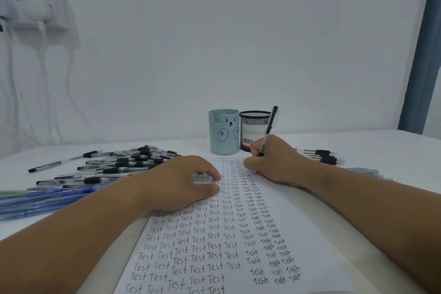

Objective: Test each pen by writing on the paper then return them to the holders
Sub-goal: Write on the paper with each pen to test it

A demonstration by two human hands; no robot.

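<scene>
My right hand [274, 162] is curled tight around a black pen [269, 130], fingers bunched low on the barrel near the grip. The pen stands nearly upright, its long axis tilting a little to the right at the top, capped end up and writing tip down toward the far edge of the paper [310, 234]; the tip itself is hidden behind my fingers, so I cannot tell whether it touches the sheet. My left hand [181, 181] lies palm down on the paper with fingers loosely bent, holding nothing, fingertips pressing on the written columns. The sheet runs away from me, covered in rows of the word "Test", mostly black ink with a few purple ones in a right-hand column.

Just beyond my right hand stand two holders side by side, touching or nearly so: a pale blue bear cup [223, 132] on the left and a black mesh cup [253, 126] with a barcode label on the right. The held pen crosses in front of the mesh cup's right edge. A heap of pens [119, 164] lies on the white surface [393, 148] to my left, mostly lengthwise left to right. A smaller group of pens [322, 156] lies to my right.
</scene>
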